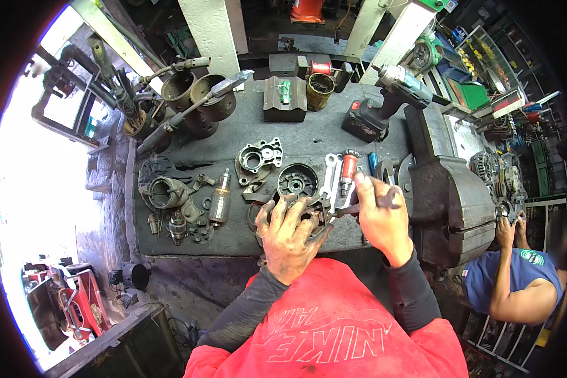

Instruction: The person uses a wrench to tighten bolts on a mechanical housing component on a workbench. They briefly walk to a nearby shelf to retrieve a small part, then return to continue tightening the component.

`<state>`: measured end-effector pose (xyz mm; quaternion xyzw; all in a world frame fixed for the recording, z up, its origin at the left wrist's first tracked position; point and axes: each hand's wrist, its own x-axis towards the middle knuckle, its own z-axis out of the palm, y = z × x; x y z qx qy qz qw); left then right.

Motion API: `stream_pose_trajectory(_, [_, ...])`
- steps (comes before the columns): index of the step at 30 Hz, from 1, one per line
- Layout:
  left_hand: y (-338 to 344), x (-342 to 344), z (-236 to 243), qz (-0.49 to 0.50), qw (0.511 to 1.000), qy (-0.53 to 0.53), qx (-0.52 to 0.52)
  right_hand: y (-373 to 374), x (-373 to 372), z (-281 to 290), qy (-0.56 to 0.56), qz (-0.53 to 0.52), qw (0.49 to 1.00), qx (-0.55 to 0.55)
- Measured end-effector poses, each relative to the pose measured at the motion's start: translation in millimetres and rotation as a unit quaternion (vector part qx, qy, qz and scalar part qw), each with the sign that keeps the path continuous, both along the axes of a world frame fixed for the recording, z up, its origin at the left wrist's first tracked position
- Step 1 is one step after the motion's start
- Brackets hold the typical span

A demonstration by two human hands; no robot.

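Observation:
My left hand (288,236) lies with spread, curved fingers over a dark round metal part (310,217) at the bench's near edge, holding it; the palm hides most of it. In my right hand (381,217) is a screwdriver (389,200), gripped round its dark handle. Its shaft points left to the side of the round part; the exact contact is unclear. Just beyond sits a round motor cover (298,181), behind it a light metal housing (260,155). Combination wrenches (329,177) and a red-handled driver (348,169) lie beyond the right hand.
To the left are a copper-wound armature (220,200), a gear drive (177,227) and an open housing (164,194). A cordless impact wrench (390,104) stands at the back right. The big vise (453,201) borders the right side. Farther right, a co-worker (516,280) handles parts.

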<state>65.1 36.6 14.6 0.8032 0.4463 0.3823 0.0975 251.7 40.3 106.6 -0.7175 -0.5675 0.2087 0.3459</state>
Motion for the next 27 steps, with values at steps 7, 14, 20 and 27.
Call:
stream_pose_trajectory(7, [2.5, 1.6, 1.6, -0.013, 1.0, -0.006, -0.003, -49.8, -16.7, -30.1, 0.049, 0.091, 0.984, 0.145])
stream_pose_trajectory(14, [3.8, 27.1, 24.4, 0.001, 0.996, 0.033, -0.082, -28.2, -18.3, -24.9, 0.065, 0.092, 0.973, 0.201])
stream_pose_trajectory(20, [18.8, 36.2, 22.9, -0.005, 0.988, 0.142, -0.064, -32.6, -46.1, -27.0, 0.42, 0.121, 0.849, 0.297])
stream_pose_trajectory(27, [19.0, 40.6, 16.4, 0.007, 0.998, 0.061, -0.03, -28.7, -45.2, -21.4, 0.35, 0.042, 0.907, 0.228])
